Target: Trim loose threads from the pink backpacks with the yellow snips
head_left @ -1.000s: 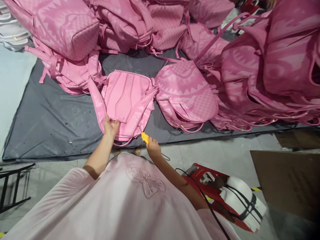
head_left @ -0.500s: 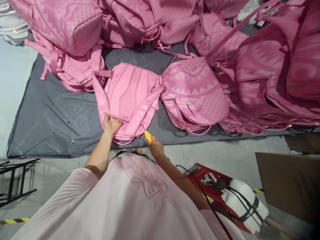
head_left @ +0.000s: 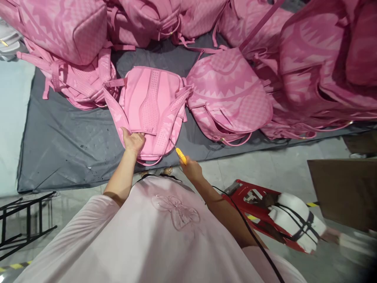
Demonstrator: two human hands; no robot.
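A pink backpack (head_left: 134,98) lies back panel up on the dark sheet, its straps spread to both sides. My left hand (head_left: 134,141) is at its lower left part, thumb out, with the fingers partly hidden at the edge of the back panel. In my right hand (head_left: 191,169) is a yellow-handled tool (head_left: 181,156), whose thin metal shaft points at the backpack's lower right edge. Whether the tip touches the fabric I cannot tell.
More pink backpacks (head_left: 229,94) lie at the right and along the back. A red stool (head_left: 253,192) with a white bundle (head_left: 300,220) stands at the lower right, near a brown board (head_left: 344,192). A black metal rack (head_left: 28,220) is at the lower left.
The view has shifted and turned slightly. The yellow tool and my right hand are a little farther from the backpack's lower edge. My left hand remains on the backpack.
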